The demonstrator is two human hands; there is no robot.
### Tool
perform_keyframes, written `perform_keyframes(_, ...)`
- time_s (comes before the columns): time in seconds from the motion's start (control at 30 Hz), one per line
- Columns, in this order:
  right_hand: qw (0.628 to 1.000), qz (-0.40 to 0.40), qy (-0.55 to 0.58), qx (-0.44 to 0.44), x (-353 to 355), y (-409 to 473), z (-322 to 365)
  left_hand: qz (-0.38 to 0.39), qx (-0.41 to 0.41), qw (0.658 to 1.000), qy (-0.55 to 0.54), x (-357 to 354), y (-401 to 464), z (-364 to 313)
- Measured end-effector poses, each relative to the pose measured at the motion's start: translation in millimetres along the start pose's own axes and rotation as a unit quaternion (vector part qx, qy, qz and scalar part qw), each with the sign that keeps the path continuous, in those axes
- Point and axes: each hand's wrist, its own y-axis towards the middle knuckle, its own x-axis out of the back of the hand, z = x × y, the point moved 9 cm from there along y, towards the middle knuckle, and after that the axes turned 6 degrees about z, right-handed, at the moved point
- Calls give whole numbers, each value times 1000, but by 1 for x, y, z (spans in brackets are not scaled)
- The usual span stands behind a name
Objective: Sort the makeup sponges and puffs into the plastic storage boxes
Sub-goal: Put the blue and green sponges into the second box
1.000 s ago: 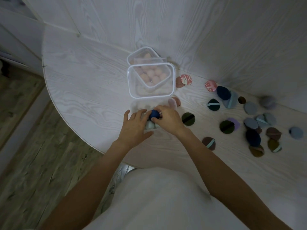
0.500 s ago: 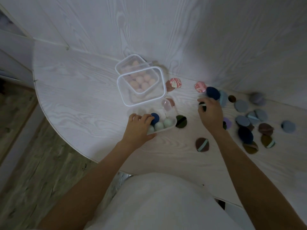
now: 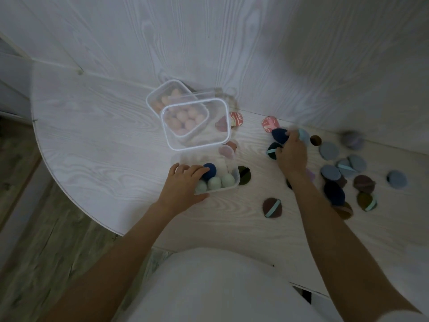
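My left hand (image 3: 183, 187) grips the near left corner of a clear plastic box (image 3: 235, 182) that holds pale green sponges (image 3: 214, 182) and one dark blue sponge (image 3: 209, 171). My right hand (image 3: 291, 154) reaches to the right, its fingers closing round a dark blue sponge (image 3: 279, 135) on the table. Behind the near box stand two more clear boxes (image 3: 197, 126), stacked askew, with pink sponges (image 3: 183, 117) inside. Several round puffs (image 3: 329, 151) in blue, brown and olive lie scattered to the right.
Two red marbled sponges (image 3: 236, 119) lie by the back wall. A brown puff with a light strap (image 3: 272, 207) and an olive one (image 3: 245, 175) lie near the box. The white table's curved edge (image 3: 69, 191) drops to a wooden floor on the left.
My right hand has left the near box, swung right across the table and reached the dark blue sponge. My left hand stays on the box.
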Motion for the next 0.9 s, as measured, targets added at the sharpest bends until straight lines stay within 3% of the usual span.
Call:
perform_keyframes(0.07, 1000, -7, 7, 3, -5, -18, -6, 0, -1, 1000, -2, -1, -1, 0)
perform_keyframes(0.17, 995, -83, -33, 31, 11, -22, -5, 2, -4, 1000, -4, -1, -2, 1)
perform_keyframes(0.33, 994, -11, -71, 78, 5, 1, 4, -4, 7, 1000, 4, 2, -5, 0)
perform_keyframes(0.9, 996, -25, -53, 63, 8, -6, 4, -41, -21, 998, -37, 2, -6, -4)
